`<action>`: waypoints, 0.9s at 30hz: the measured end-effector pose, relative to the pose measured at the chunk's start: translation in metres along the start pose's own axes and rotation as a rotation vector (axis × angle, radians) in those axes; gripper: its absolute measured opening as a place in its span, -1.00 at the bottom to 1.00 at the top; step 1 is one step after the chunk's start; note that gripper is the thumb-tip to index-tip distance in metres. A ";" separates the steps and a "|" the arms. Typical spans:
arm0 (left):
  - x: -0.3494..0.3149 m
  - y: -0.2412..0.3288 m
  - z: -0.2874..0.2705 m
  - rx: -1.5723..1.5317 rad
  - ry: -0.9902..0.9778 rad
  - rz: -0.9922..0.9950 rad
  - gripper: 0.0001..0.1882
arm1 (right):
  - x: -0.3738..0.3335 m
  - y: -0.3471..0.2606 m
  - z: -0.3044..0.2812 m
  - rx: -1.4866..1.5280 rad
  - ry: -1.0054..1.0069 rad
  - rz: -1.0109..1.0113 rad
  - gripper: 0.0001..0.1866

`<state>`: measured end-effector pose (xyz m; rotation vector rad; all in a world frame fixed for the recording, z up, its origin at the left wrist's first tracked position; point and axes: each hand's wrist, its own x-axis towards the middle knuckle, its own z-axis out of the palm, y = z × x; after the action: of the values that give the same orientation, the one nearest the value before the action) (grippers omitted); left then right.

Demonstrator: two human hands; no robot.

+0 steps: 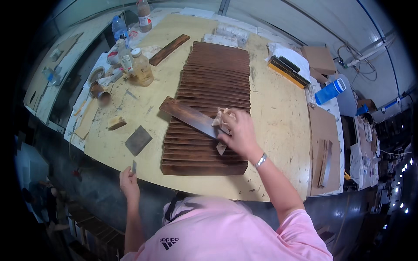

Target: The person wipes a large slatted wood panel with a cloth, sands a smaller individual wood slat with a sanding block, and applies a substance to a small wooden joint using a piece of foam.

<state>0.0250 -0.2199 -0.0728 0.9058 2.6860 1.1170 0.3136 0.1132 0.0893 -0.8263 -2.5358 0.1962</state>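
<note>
While the right hand (241, 130) has its grip closed around a crumpled wad (219, 119) at the right end of a brown board (189, 116), that board lies slantwise across the ridged row of slats (213, 89) on the tabletop (278, 130). The left hand (129, 182), at the tabletop's near edge, pinches a small blade (134, 166). Left of the slats lie a grey plate (139, 140) and, near it, a block (116, 122).

Over on left, glass jar (142, 69) with pale lid, clear bottle (125, 57) just beside it. Farther back, bluish plastic bottle (119, 28), then taller bottle (144, 17) with red-and-white label. Right side: blue water bottle (329, 92), brown cardboard box (319, 60) near it. Looped cable (365, 66) against pale wall (278, 19).
</note>
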 end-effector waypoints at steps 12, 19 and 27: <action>0.016 0.080 -0.017 -1.111 -0.241 -0.363 -0.50 | -0.039 -0.021 0.008 -0.101 -0.015 0.186 -0.45; 0.022 0.147 0.012 -1.221 -0.417 -0.297 -0.73 | -0.036 0.001 0.035 -0.213 -0.085 0.149 -0.34; 0.022 0.169 0.021 -1.099 -0.436 -0.271 -0.83 | -0.041 -0.027 0.030 -0.061 -0.203 0.158 -0.33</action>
<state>0.0956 -0.1012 0.0286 0.4569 1.4106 1.7267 0.3145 0.0677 0.0550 -1.0810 -2.6752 0.2666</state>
